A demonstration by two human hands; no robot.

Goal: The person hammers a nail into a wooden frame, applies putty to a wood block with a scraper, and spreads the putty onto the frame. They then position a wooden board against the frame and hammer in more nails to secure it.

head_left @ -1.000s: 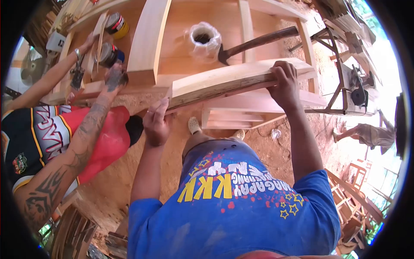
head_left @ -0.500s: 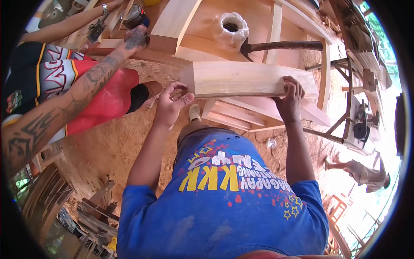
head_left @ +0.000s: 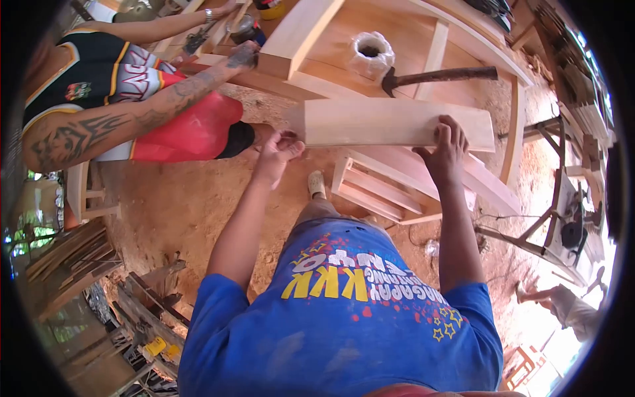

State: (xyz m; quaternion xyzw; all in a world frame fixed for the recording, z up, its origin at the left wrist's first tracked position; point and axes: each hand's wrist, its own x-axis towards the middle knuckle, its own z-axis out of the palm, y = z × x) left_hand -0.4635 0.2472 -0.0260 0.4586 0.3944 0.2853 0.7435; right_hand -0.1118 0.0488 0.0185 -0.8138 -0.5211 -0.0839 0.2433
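hands [head_left: 364, 152] touch a smooth, pale, squared wooden beam [head_left: 397, 124].

Wooden board [head_left: 390, 123], dark streaked side now hidden

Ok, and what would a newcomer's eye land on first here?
Probably the pale board at upper centre, right hand gripping near its right end, left hand at the other. Next, the blue shirt filling the lower middle, and the co-worker's tattooed arm at left. Beyond the board, a hammer lies across the wooden frame.
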